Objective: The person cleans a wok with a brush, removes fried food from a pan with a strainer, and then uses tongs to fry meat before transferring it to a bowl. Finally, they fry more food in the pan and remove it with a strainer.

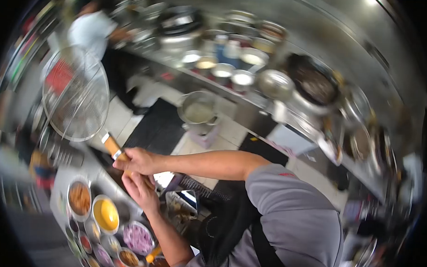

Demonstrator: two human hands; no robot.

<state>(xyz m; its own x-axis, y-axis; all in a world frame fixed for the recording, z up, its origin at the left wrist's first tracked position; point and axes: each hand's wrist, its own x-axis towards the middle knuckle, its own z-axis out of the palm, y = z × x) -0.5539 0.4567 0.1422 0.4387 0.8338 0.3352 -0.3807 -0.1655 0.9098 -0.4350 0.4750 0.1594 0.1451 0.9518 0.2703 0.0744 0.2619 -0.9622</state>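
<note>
A large round wire-mesh strainer (76, 93) with a wooden handle (111, 147) is held out at the left of the head view. My right hand (141, 161) is closed around the handle, closer to the mesh. Lower down, my left hand (143, 191) wraps the same handle near its end. The mesh looks see-through, with no food visible in it. Below my left hand, on the counter, stand a bowl of yellow liquid (106, 214), a bowl of chopped purple onion (138, 237) and a bowl of orange-brown food (79, 198).
A pot (198, 108) of cloudy liquid stands low on a pinkish support. Along the far counter are several metal containers (242, 79) and a dark wok (314, 85). Black mats (157, 127) lie on the tiled floor. A person (91, 32) in a white top works at upper left.
</note>
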